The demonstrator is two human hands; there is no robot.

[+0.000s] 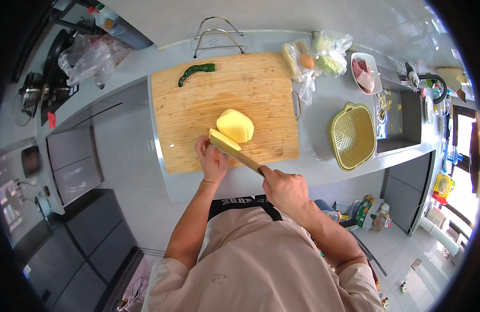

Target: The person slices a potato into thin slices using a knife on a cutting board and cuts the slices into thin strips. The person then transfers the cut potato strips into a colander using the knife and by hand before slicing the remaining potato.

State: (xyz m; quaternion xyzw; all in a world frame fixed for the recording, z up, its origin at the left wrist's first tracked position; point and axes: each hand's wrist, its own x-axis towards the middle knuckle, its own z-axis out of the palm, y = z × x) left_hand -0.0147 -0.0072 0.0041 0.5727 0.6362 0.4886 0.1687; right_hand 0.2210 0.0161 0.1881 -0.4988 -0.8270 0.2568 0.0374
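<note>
My right hand [286, 187] grips the handle of a kitchen knife [236, 154], whose blade points up and left across the near part of a wooden cutting board [263, 89]. At the blade's far end, my left hand [212, 159] has its fingers against the blade and a yellow piece, probably potato [225, 139]; part of this contact is hidden. Just beyond the blade lie overlapping yellow slices [235, 125], flat on the board. A dark green pepper [196, 71], curved, rests near the board's far left side.
Right of the board stand a yellow-green colander [353, 136] and a sink [409, 117] holding peelings. Behind them are a white dish [374, 74] with raw meat, an egg [307, 61] on a plastic bag and bagged greens [330, 54]. A metal rack [218, 39] stands behind the board.
</note>
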